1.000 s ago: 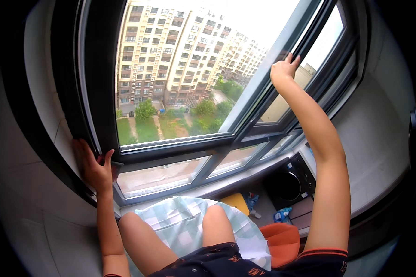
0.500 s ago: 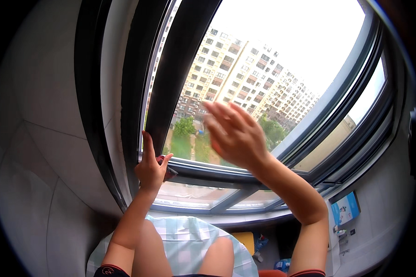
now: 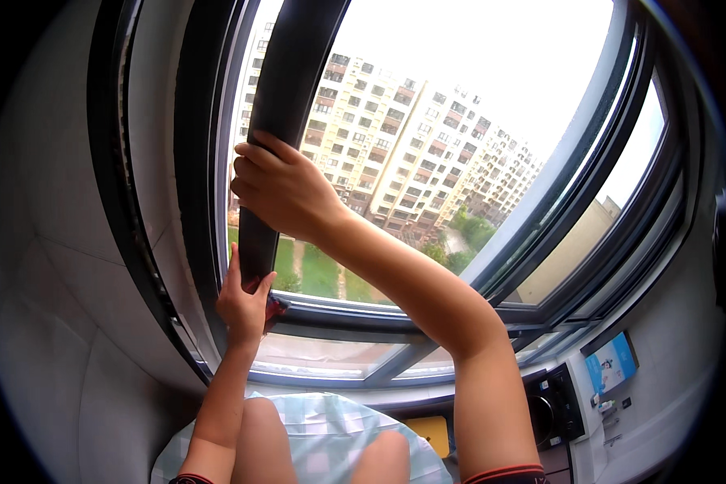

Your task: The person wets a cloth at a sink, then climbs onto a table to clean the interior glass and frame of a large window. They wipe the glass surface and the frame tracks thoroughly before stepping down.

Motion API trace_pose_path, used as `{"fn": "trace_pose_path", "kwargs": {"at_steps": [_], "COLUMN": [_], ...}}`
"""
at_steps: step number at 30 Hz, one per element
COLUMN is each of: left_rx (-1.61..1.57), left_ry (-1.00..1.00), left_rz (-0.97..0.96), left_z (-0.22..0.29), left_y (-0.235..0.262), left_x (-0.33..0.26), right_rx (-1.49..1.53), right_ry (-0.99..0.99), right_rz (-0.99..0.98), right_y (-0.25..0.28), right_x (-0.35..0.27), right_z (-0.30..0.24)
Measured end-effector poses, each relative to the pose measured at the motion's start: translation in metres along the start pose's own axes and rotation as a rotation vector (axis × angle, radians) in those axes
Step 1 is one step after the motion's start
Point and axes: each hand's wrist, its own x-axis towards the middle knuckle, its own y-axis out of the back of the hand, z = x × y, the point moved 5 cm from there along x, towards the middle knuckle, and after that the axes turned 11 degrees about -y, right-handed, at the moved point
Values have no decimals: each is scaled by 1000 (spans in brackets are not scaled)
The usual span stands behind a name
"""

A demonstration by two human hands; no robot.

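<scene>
My right hand [image 3: 286,189] reaches across and wraps its fingers over the black upright edge of a window sash [image 3: 302,77]. Lower on the same upright, near its bottom corner, is my left hand [image 3: 246,302], index finger pointing up on one side and thumb on the other. Its remaining fingers are partly hidden. A small dark red thing [image 3: 277,310] shows beside the left palm, too obscured to name. Left of the sash, a narrow gap [image 3: 240,113] separates it from the dark fixed frame [image 3: 195,121], with buildings visible through it.
A light wall [image 3: 48,202] stands at left. Below the window, a checked cloth [image 3: 323,436] lies around my legs. At right are a black stove [image 3: 555,407], a yellow item [image 3: 429,434] and a blue panel [image 3: 611,365]. Tall apartment blocks [image 3: 379,137] stand outside.
My right hand has moved left from in front of the glass and taken hold of the sash. The gap between sash and frame looks wider, and the view has shifted.
</scene>
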Motion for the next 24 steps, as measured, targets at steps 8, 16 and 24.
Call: {"fn": "trace_pose_path", "kwargs": {"at_steps": [8,16,24], "left_rx": [-270,-340,-404], "left_ry": [-101,192,167], "left_rz": [-175,-347,-418], "left_z": [15,-6,26], "left_y": [10,21,4], "left_x": [-42,-98,-113], "right_rx": [-28,-239,-558], "right_ry": [-129,-353,-485], "right_rz": [-59,-256,-419], "right_y": [29,88,130], "right_x": [-77,-201,-307], "right_z": [49,112,171]}}
